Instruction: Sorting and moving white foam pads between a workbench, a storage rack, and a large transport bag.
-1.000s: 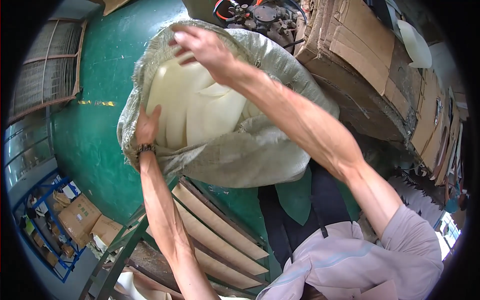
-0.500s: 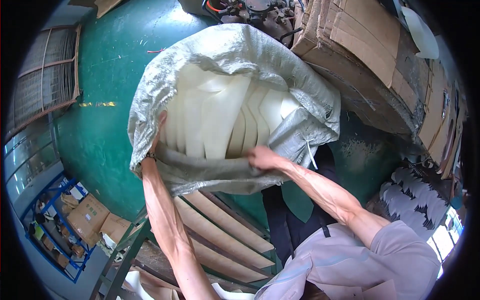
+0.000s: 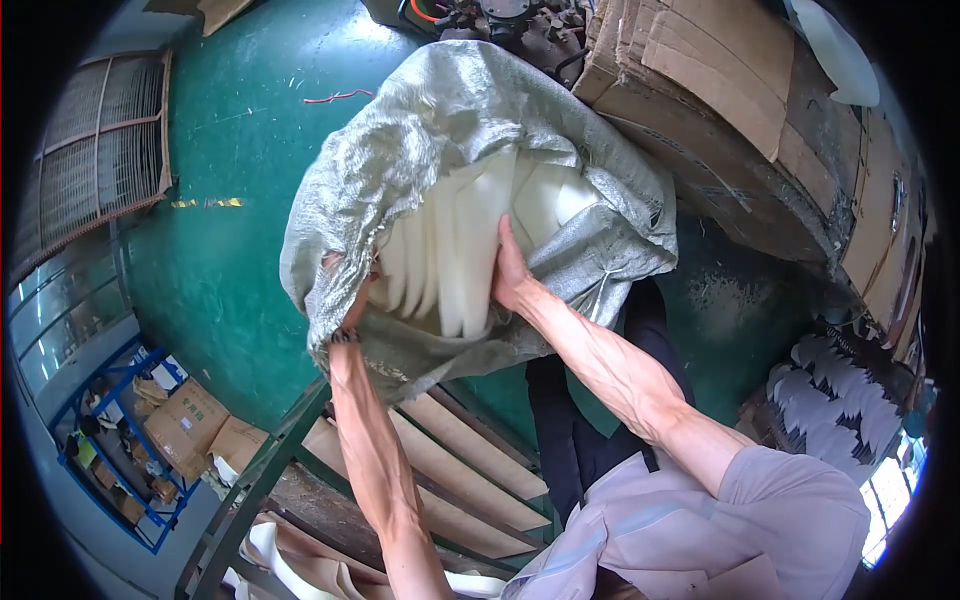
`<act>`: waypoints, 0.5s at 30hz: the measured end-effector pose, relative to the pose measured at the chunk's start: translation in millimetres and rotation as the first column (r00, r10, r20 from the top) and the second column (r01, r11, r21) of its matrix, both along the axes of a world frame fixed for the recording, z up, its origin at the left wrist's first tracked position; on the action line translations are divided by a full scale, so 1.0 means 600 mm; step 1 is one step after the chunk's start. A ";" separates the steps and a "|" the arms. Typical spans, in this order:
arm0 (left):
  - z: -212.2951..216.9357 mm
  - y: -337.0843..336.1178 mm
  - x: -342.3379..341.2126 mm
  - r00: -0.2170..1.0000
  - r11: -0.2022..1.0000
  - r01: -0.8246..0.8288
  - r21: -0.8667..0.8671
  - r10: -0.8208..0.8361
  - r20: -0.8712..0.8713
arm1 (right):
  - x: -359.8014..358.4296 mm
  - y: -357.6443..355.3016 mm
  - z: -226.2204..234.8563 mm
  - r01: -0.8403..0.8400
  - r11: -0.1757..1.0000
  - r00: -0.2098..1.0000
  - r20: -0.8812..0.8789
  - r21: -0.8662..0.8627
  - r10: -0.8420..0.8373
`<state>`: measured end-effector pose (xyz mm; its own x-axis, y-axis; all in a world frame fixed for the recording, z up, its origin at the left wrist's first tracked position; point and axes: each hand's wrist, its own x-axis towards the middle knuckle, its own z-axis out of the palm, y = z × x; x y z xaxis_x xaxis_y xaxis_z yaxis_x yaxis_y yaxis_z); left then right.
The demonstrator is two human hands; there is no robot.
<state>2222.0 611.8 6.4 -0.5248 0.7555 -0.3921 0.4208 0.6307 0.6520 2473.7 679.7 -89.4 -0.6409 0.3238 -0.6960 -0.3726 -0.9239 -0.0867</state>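
A large grey woven sack [image 3: 470, 120] lies open-mouthed toward me over a green metal frame [image 3: 290, 440]. Inside it stand several cream-white flat foam pieces [image 3: 450, 250] packed on edge. My left hand [image 3: 352, 290] grips the sack's left mouth edge, with its fingers partly hidden in the fabric. My right hand [image 3: 508, 272] lies flat against the right side of the white pieces inside the mouth, fingers pointing up.
Stacked flattened cardboard [image 3: 720, 110] rises at the right of the sack. Wooden slats [image 3: 470, 460] lie across the green frame below. Green floor [image 3: 230, 230] spreads left, with a blue rack of boxes [image 3: 130, 430] at lower left. White cut shapes [image 3: 830, 400] are piled at lower right.
The sack has tipped and been drawn closer, its mouth narrowing. My right hand went from the sack's far rim down to its near edge, then into the mouth against the white pieces.
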 end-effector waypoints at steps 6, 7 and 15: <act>0.228 0.165 0.297 0.968 0.959 0.245 0.142 -0.235 -0.088 | 0.164 0.120 0.118 0.100 0.993 0.967 -0.242 0.060 -0.083; 0.243 0.174 0.322 0.971 0.961 0.221 0.167 -0.201 -0.126 | 0.181 0.133 0.131 0.099 0.993 0.964 -0.256 0.068 -0.078; 0.303 0.210 0.517 0.875 0.984 0.170 0.060 -0.123 -0.469 | 0.366 0.193 0.242 -0.142 0.985 0.977 -0.147 0.095 0.155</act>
<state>2531.9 737.6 188.2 -0.5083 0.8595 -0.0540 0.7714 0.4823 0.4151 2693.1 795.4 55.9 -0.7834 0.2697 -0.5599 -0.2463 -0.9619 -0.1187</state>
